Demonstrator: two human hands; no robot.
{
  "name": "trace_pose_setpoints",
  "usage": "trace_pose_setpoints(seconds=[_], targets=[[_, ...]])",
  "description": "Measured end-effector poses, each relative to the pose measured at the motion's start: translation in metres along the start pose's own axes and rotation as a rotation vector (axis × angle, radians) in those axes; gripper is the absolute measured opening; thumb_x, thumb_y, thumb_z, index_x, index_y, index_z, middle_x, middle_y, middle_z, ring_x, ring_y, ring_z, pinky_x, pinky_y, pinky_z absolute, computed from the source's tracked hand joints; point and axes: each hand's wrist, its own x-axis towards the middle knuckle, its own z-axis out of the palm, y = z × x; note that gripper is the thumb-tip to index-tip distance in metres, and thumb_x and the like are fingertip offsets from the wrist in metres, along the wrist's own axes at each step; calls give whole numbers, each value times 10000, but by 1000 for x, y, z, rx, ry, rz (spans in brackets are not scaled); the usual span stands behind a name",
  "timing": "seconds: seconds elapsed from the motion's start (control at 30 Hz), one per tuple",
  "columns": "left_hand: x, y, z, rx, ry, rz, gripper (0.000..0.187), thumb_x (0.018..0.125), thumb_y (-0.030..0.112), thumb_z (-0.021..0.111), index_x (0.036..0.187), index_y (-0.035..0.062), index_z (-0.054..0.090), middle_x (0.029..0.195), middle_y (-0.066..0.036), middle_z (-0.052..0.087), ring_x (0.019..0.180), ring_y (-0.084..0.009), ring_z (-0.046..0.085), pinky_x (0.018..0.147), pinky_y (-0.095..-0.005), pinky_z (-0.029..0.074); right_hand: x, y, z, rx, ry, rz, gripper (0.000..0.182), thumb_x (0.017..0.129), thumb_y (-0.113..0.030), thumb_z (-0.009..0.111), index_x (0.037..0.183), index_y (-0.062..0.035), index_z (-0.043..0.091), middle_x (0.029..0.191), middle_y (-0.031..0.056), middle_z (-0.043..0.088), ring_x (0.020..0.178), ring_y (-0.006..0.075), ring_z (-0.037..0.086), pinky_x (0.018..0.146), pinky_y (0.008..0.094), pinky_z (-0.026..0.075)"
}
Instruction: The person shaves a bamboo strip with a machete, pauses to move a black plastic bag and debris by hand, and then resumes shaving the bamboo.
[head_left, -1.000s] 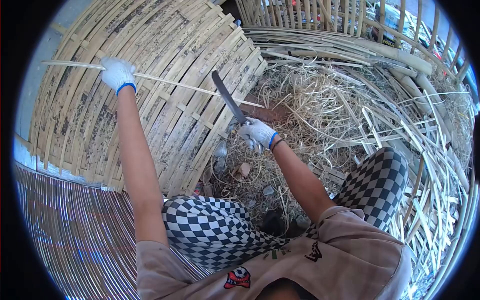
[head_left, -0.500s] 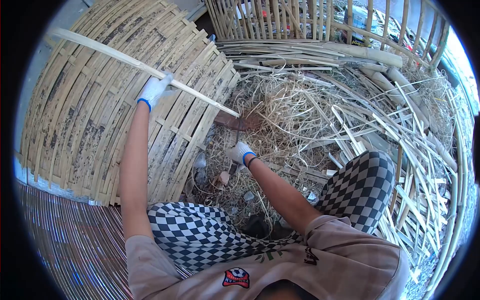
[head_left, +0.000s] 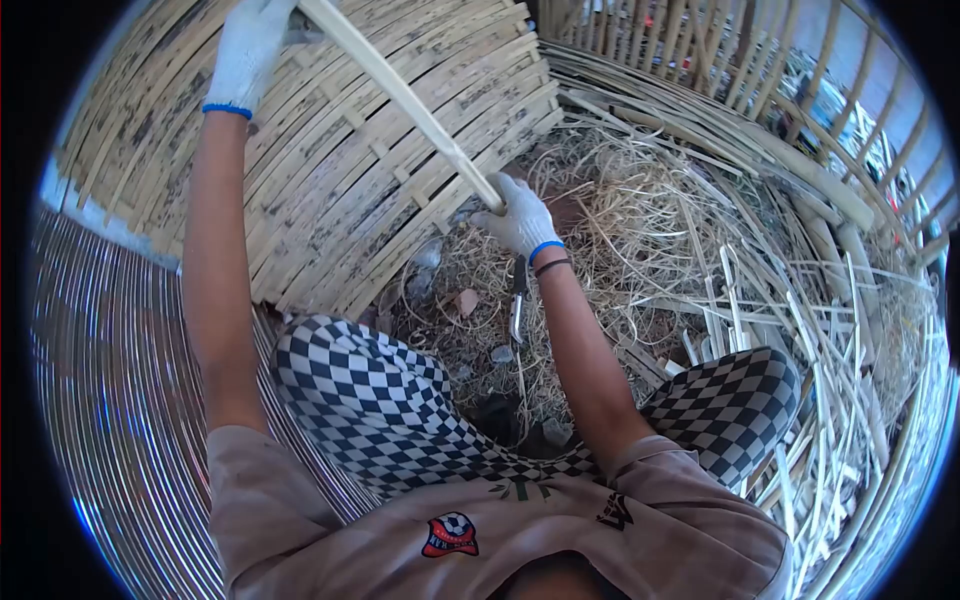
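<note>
A long pale bamboo strip [head_left: 400, 95] slants from the top edge down to the middle of the view. My right hand [head_left: 520, 215], in a white glove with a blue cuff, is closed around its lower end. Just below that wrist is a knife [head_left: 517, 310], handle downward; whether the hand still touches it is hidden. At the top, my left hand [head_left: 248, 55], gloved the same way, grips the strip near the frame edge, its fingertips partly cut off. Under the strip leans a woven bamboo panel [head_left: 330, 190] with dark blotches.
Curly bamboo shavings [head_left: 640, 220] cover the ground ahead. Split strips [head_left: 830, 400] lie heaped on the right, with bamboo poles [head_left: 790, 175] behind. A slatted bamboo fence [head_left: 690, 45] stands at the back. My checkered trouser legs [head_left: 360, 390] frame the work spot.
My right hand has gone from the knife handle to the strip's lower end. My left hand has moved up and left, and the view has shifted.
</note>
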Motion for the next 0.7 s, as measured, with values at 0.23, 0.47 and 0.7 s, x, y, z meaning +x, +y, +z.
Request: trace_pose_setpoints(seconds=[0.23, 0.47, 0.7], targets=[[-52, 8, -27, -184, -16, -186, 246, 1045, 227, 622, 1045, -15, 666, 884, -70, 694, 827, -160, 681, 737, -312, 564, 9, -13, 34, 240, -439, 64, 411, 982, -419, 700, 937, -12, 664, 679, 18, 616, 602, 110, 565, 572, 304, 470], [-96, -58, -10, -308, -522, -253, 421, 1033, 118, 579, 1412, -54, 511, 1211, -156, 678, 1147, -275, 691, 1036, -405, 561, 5, -70, 13, 475, -550, 54, 504, 979, -390, 702, 1225, 37, 601, 788, 21, 618, 602, 103, 568, 550, 279, 497], [-96, -61, -14, -395, -412, -285, 382, 1033, 185, 621, 1347, -25, 560, 1123, -102, 672, 1071, -218, 678, 981, -367, 569, 4, -77, 5, 769, -634, -76, 209, 980, -151, 692, 1123, -38, 590, 841, 22, 631, 707, 126, 614, 674, 280, 524]])
